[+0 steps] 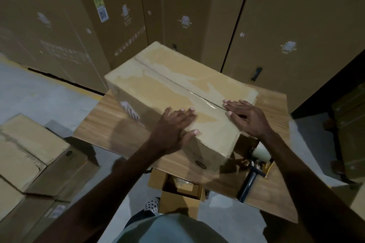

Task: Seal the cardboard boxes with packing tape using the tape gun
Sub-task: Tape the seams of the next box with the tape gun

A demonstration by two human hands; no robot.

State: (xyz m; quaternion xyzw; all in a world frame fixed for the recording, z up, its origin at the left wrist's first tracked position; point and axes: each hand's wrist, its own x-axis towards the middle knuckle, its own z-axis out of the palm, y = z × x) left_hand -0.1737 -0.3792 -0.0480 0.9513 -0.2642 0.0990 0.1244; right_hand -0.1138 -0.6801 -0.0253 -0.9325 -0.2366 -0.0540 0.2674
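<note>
Both hands lie flat, grip apart: left hand point(173, 124) and right hand point(246, 117) pressing the taped box point(167, 89)

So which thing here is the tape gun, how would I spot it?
Start at the wooden table with the big cardboard box on it. The tape gun lies beside the box's near right corner, under the right forearm: the only non-cardboard item, with a dark handle and pale tape roll.

Tan cardboard box point(177, 92) with paler patches and glossy clear tape point(199, 98) along the seam. Wood-grain brown bench point(102, 122). Tape gun point(254, 165): dark blue handle, yellow frame, cream roll. Grey floor point(39, 92). White shoe point(152, 204) with black dots.
</note>
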